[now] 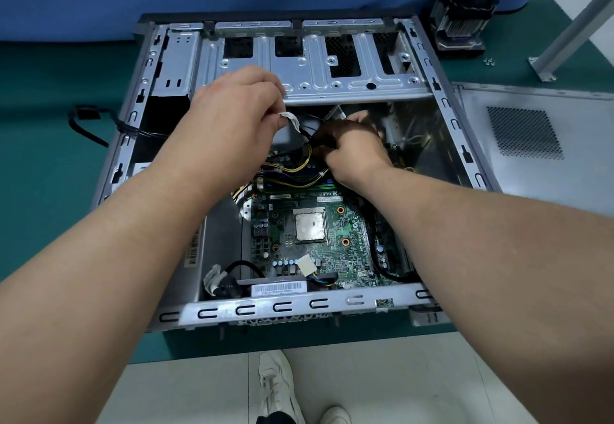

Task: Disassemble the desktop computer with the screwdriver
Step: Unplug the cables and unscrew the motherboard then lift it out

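Green work surface under an opened desktop case (pixel 442 98), well into teardown.

Side panel (pixel 538 144) lies off to the right, the CPU cooler (pixel 461 15) stands apart by loose screws (pixel 488 62), and the bare CPU (pixel 309 224) shows on the motherboard (pixel 335 251) — board and cabling still inside. Left hand (pixel 232 114) pinches a labelled cable (pixel 292 121); right hand (pixel 355 148) curls round the black-and-yellow wire bundle (pixel 305 157), its connector hidden. No screwdriver in view.

- Open case (pixel 299 305) lies on the green desk (pixel 50 191).
- Left hand (pixel 232 114) pinches a tagged cable (pixel 292 121).
- Right hand (pixel 352 148) grips black wires (pixel 312 136) above the motherboard (pixel 315 234).
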Demonstrator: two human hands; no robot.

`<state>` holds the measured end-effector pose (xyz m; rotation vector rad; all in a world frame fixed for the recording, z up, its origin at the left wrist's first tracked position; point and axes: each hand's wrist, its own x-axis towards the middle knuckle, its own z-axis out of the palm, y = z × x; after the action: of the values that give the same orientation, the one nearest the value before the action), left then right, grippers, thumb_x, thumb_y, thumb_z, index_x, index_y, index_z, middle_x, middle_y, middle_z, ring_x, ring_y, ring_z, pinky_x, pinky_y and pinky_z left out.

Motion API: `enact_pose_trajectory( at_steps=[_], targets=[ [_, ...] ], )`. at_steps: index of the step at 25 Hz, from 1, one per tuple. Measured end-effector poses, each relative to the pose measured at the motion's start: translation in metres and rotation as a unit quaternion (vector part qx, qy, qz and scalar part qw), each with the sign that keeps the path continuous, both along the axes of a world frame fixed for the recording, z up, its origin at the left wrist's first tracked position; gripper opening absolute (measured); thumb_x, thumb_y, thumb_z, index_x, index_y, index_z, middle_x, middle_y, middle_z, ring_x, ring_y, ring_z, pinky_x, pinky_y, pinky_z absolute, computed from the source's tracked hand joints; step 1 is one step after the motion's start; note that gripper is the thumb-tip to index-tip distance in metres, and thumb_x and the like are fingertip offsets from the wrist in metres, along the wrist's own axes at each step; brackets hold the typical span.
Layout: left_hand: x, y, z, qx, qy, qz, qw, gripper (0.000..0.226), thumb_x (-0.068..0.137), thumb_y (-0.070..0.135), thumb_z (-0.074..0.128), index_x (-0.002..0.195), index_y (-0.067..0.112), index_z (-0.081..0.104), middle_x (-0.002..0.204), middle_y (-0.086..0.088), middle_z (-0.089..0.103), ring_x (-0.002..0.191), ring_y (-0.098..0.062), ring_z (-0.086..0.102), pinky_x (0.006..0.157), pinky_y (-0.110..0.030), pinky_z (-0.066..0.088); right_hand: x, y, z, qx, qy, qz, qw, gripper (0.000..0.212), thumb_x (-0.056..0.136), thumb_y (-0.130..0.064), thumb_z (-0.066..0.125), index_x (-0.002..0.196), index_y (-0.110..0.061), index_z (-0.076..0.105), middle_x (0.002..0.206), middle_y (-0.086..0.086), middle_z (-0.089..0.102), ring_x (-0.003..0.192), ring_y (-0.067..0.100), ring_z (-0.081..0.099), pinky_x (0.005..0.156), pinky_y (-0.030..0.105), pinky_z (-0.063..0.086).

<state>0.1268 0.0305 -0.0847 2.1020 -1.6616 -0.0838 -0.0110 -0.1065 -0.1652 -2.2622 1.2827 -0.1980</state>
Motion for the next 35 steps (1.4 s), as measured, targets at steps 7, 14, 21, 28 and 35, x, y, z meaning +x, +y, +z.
enact_pose_trajectory(
  at_steps=[7,14,21,28,35],
  targets=[
    [0.001,-0.002,0.001,-0.002,0.000,0.002,1.000,0.014,0.102,0.022,0.060,0.100,0.011,0.068,0.125,0.007,0.061,0.114,-0.019,0.056,0.106,-0.049,0.043,-0.001,-0.003,-0.001,0.012,-0.006,-0.001,1.000,0.018,0.094,-0.029,0.067,0.106,-0.041,0.072,0.132,0.006,0.041,0.126,0.032,0.044,0.107,0.030,0.043],
    [0.001,-0.003,0.001,-0.006,-0.011,0.000,1.000,0.011,0.102,0.019,0.059,0.103,0.010,0.065,0.121,0.001,0.065,0.113,-0.023,0.058,0.104,-0.045,0.044,0.004,-0.008,0.001,0.023,-0.043,-0.039,0.998,0.020,0.099,-0.036,0.060,0.118,-0.033,0.063,0.121,0.008,0.064,0.110,0.032,0.061,0.085,0.027,0.042],
    [0.000,0.002,0.001,-0.012,0.031,-0.013,0.999,0.005,0.094,0.016,0.066,0.098,0.012,0.066,0.124,0.003,0.064,0.115,-0.020,0.058,0.104,-0.046,0.045,-0.003,0.004,0.006,0.042,-0.007,0.029,0.999,0.023,0.094,-0.028,0.055,0.116,-0.035,0.060,0.104,0.012,0.060,0.094,0.033,0.057,0.082,0.034,0.049],
    [-0.004,0.007,0.007,0.006,0.034,-0.015,0.999,0.023,0.084,-0.002,0.060,0.095,0.016,0.071,0.129,0.001,0.064,0.126,-0.023,0.053,0.112,-0.049,0.040,-0.023,0.031,0.048,0.016,-0.006,0.079,0.997,0.010,0.100,-0.022,0.050,0.095,-0.016,0.054,0.085,0.002,0.057,0.080,0.025,0.058,0.074,0.037,0.048],
    [-0.006,0.007,0.013,0.011,0.006,0.042,0.999,0.027,0.088,0.003,0.058,0.109,0.016,0.068,0.112,0.002,0.063,0.109,-0.022,0.055,0.099,-0.040,0.044,-0.053,0.058,0.096,0.187,-0.149,-0.068,0.969,0.020,0.105,-0.026,0.050,0.111,-0.032,0.068,0.081,-0.011,0.068,0.047,-0.002,0.052,0.043,0.012,0.038]
  ],
)
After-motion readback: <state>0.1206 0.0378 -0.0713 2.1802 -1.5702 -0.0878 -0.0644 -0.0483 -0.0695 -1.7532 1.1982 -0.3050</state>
